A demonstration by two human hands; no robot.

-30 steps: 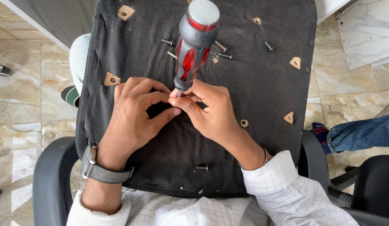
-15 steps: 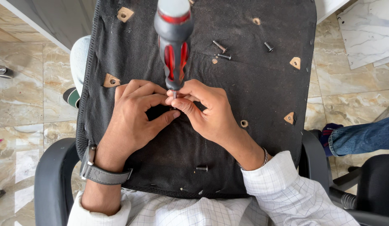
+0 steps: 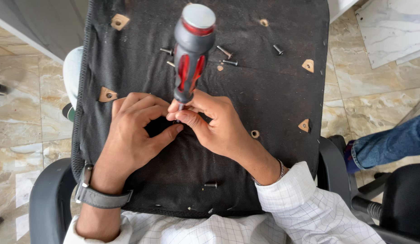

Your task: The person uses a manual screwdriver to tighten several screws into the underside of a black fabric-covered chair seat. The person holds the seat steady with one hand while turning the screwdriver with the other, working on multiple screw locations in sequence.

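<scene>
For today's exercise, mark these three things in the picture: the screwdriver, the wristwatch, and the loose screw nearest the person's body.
screwdriver (image 3: 190, 58), head view, on the red and grey handle.
wristwatch (image 3: 101, 197), head view, on the grey strap.
loose screw (image 3: 211, 185), head view, on its shank.

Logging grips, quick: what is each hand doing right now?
Left hand: curled, fingertips at the screwdriver tip.
Right hand: pinching the screwdriver's shaft.

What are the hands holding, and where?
Right hand pinches the screwdriver at its shaft, just below the handle. Left hand touches there too; its hold is unclear.
</scene>
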